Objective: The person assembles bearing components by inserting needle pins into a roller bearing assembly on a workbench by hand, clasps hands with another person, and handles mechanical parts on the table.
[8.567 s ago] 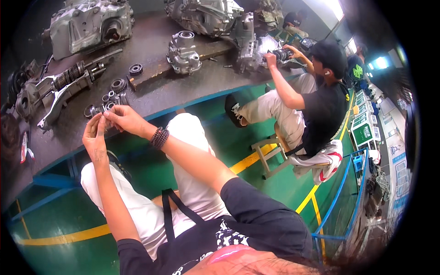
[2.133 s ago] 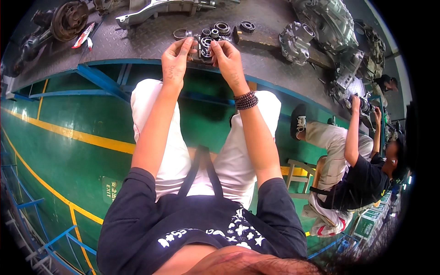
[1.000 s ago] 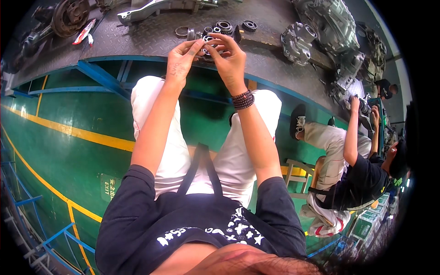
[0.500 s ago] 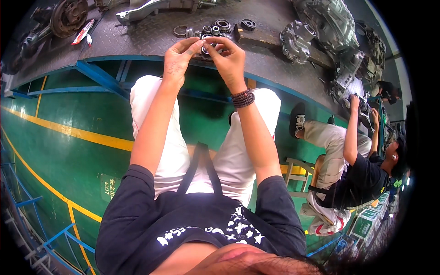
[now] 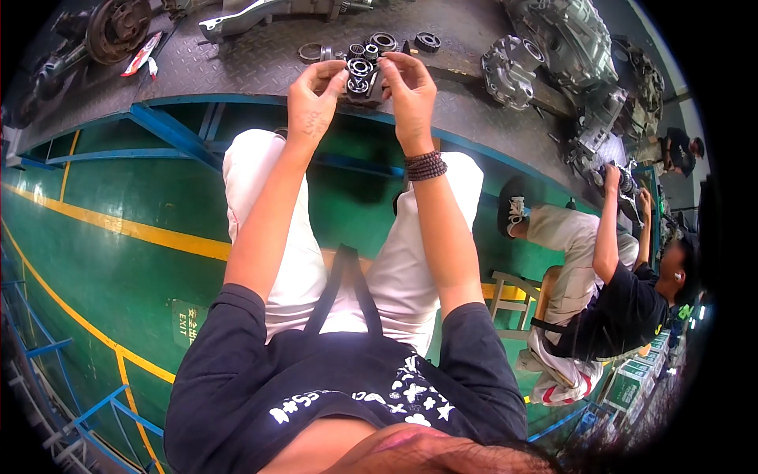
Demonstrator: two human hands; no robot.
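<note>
"Metal bench across twelve: what's cut off?"
"Long casing, eleven o'clock."
"Nearer?"
"Left hand, eleven, fingers curled. Metal rings between, twelve. Right hand, just past twelve, curled likewise; whether either grips anything, I can't tell."

Silver casting cut off; grip of fingers unclear

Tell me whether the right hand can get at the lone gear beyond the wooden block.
Likely yes: the gear lies uncovered just past the wooden block, and the right hand is close by on the near side. The block is partly between them but looks low enough to reach over.
</note>
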